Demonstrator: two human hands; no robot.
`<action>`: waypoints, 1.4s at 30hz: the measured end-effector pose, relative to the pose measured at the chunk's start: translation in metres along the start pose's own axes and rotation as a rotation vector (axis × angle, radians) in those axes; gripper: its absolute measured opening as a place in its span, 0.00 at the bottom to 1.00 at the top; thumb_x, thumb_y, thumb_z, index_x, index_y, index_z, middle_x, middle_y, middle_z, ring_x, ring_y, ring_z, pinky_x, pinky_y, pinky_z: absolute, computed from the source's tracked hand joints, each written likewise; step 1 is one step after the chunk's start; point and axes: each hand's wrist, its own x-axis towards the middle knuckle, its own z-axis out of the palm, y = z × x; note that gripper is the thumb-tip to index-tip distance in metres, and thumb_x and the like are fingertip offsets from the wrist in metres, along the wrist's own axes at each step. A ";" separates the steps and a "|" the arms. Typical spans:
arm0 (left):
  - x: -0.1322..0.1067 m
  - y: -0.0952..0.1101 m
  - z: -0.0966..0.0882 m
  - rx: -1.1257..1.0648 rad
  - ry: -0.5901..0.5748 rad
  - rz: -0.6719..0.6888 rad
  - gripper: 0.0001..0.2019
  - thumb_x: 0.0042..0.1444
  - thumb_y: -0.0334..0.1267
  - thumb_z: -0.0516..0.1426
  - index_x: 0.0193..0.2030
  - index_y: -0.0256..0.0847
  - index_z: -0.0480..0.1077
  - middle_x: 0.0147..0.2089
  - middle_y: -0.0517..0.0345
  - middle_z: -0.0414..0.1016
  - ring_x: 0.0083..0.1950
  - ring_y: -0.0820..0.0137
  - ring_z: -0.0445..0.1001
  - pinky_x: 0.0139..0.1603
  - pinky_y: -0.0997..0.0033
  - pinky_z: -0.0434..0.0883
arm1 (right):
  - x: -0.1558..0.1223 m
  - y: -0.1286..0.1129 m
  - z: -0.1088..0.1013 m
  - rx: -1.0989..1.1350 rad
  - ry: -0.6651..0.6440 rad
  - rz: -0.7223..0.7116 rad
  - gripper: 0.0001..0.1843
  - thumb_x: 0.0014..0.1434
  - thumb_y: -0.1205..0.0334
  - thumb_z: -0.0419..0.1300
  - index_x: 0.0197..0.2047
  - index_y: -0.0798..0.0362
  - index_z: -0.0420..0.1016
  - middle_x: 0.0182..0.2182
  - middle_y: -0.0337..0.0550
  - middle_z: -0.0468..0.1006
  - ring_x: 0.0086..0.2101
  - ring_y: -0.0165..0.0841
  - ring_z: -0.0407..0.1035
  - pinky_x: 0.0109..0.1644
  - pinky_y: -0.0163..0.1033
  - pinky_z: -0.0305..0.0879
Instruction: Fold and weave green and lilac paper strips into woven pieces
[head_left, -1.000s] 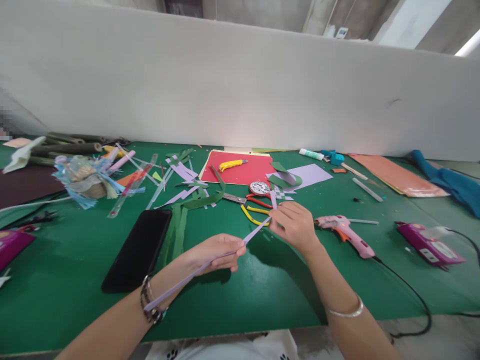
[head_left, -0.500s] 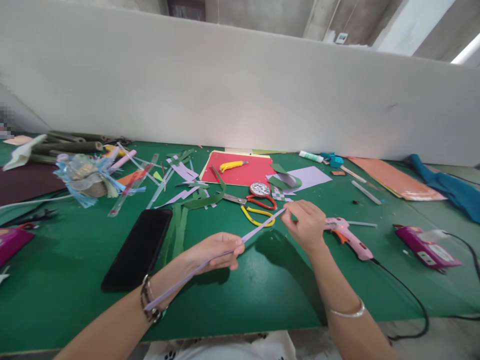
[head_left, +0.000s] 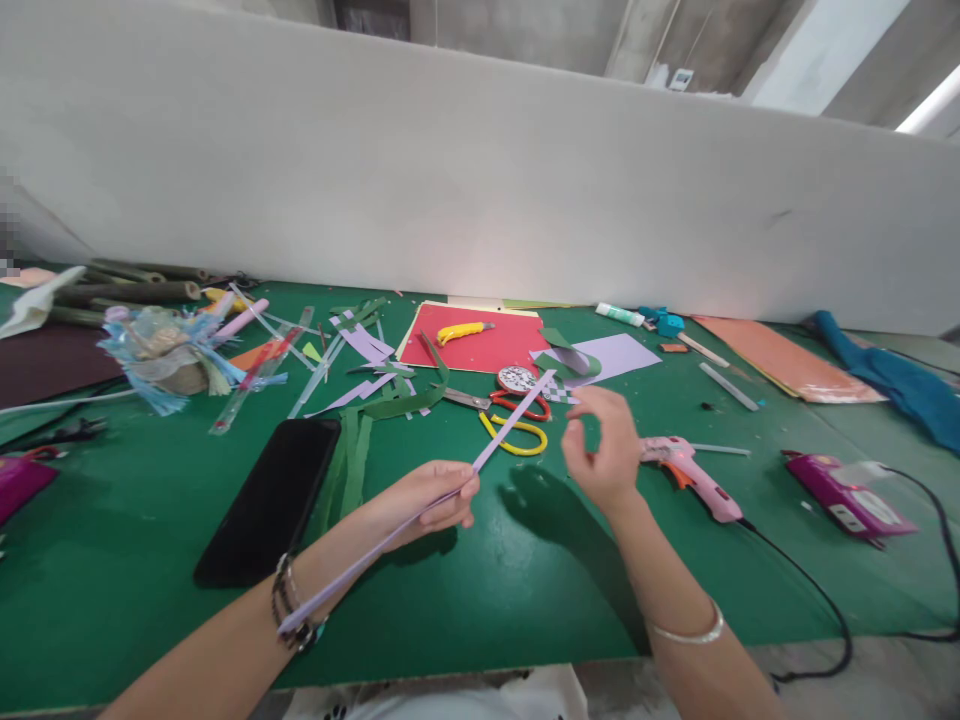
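Observation:
My left hand [head_left: 431,497] pinches a long lilac paper strip [head_left: 501,434] near its middle. The strip runs back along my forearm to my bracelet and rises up-right to a free tip near the scissors [head_left: 510,416]. My right hand [head_left: 604,450] hovers just right of that tip, fingers loosely curled and apart, holding nothing. A pink glue gun [head_left: 688,473] lies right beside it on the green table [head_left: 525,590].
A black phone [head_left: 270,500] lies left of my left hand. Green paper strips [head_left: 352,460], a red sheet [head_left: 480,340] with a yellow knife [head_left: 465,330], a lilac sheet [head_left: 615,352], a purple box [head_left: 847,495] and the glue gun's black cable [head_left: 825,600] lie about.
My right hand has let go of the strip's end and drawn slightly right. The strip's free tip has swung upward. My left hand keeps its pinch.

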 end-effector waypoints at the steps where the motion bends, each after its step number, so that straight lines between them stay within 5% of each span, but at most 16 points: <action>1: 0.000 -0.001 -0.001 -0.020 0.004 0.010 0.15 0.54 0.43 0.53 0.21 0.36 0.60 0.09 0.75 0.49 0.11 0.85 0.46 0.31 0.80 0.62 | -0.002 -0.006 0.004 0.042 -0.061 -0.064 0.14 0.51 0.73 0.49 0.42 0.53 0.64 0.37 0.48 0.70 0.35 0.32 0.67 0.39 0.39 0.65; 5: 0.000 -0.003 -0.003 -0.058 -0.022 0.011 0.15 0.55 0.42 0.52 0.22 0.37 0.58 0.09 0.75 0.47 0.11 0.85 0.47 0.32 0.79 0.62 | -0.008 -0.022 0.016 0.150 -0.311 -0.209 0.10 0.55 0.70 0.50 0.40 0.49 0.66 0.46 0.49 0.66 0.40 0.31 0.65 0.42 0.37 0.64; 10: -0.001 -0.001 0.002 0.033 -0.070 -0.053 0.14 0.53 0.46 0.52 0.26 0.36 0.61 0.09 0.76 0.47 0.11 0.85 0.46 0.30 0.78 0.61 | -0.008 -0.024 0.017 0.232 -0.370 -0.166 0.06 0.56 0.68 0.50 0.30 0.53 0.66 0.30 0.45 0.71 0.32 0.30 0.63 0.35 0.35 0.63; 14: 0.002 0.000 0.008 0.216 -0.028 -0.091 0.22 0.47 0.56 0.53 0.36 0.36 0.63 0.21 0.67 0.65 0.17 0.82 0.60 0.26 0.78 0.60 | -0.005 -0.026 0.016 0.289 -0.438 -0.126 0.09 0.52 0.71 0.48 0.22 0.53 0.60 0.19 0.40 0.64 0.24 0.29 0.55 0.28 0.34 0.56; 17: 0.006 -0.003 0.010 0.361 0.069 -0.061 0.24 0.43 0.59 0.53 0.32 0.36 0.63 0.28 0.61 0.68 0.25 0.77 0.68 0.30 0.75 0.64 | -0.007 -0.031 0.017 0.391 -0.576 -0.159 0.11 0.49 0.72 0.46 0.18 0.53 0.54 0.15 0.36 0.59 0.21 0.27 0.50 0.25 0.33 0.50; 21: 0.008 -0.011 0.011 0.559 0.157 -0.014 0.18 0.50 0.52 0.50 0.26 0.37 0.60 0.23 0.63 0.66 0.22 0.77 0.68 0.27 0.76 0.65 | -0.010 -0.037 0.020 0.480 -0.692 -0.153 0.10 0.48 0.72 0.45 0.18 0.53 0.52 0.15 0.35 0.59 0.20 0.26 0.50 0.25 0.32 0.49; 27: 0.007 -0.011 0.016 0.994 0.240 0.016 0.12 0.53 0.35 0.43 0.22 0.39 0.58 0.19 0.62 0.67 0.18 0.78 0.66 0.22 0.80 0.61 | -0.009 -0.037 0.020 0.438 -0.720 -0.119 0.10 0.48 0.72 0.46 0.18 0.53 0.52 0.15 0.35 0.58 0.21 0.26 0.51 0.25 0.32 0.48; 33: 0.007 -0.007 0.022 1.674 0.442 -0.009 0.12 0.51 0.34 0.46 0.20 0.40 0.63 0.16 0.59 0.65 0.20 0.71 0.65 0.23 0.76 0.53 | -0.015 -0.035 0.027 0.400 -0.721 -0.143 0.10 0.47 0.71 0.47 0.18 0.53 0.53 0.16 0.35 0.58 0.22 0.26 0.51 0.25 0.31 0.48; 42: 0.004 0.008 0.028 1.885 0.423 -0.106 0.13 0.53 0.36 0.45 0.23 0.39 0.66 0.20 0.54 0.68 0.23 0.67 0.67 0.22 0.73 0.46 | -0.010 -0.033 0.026 0.387 -0.658 -0.108 0.09 0.47 0.72 0.47 0.19 0.54 0.54 0.16 0.34 0.57 0.22 0.26 0.50 0.26 0.31 0.47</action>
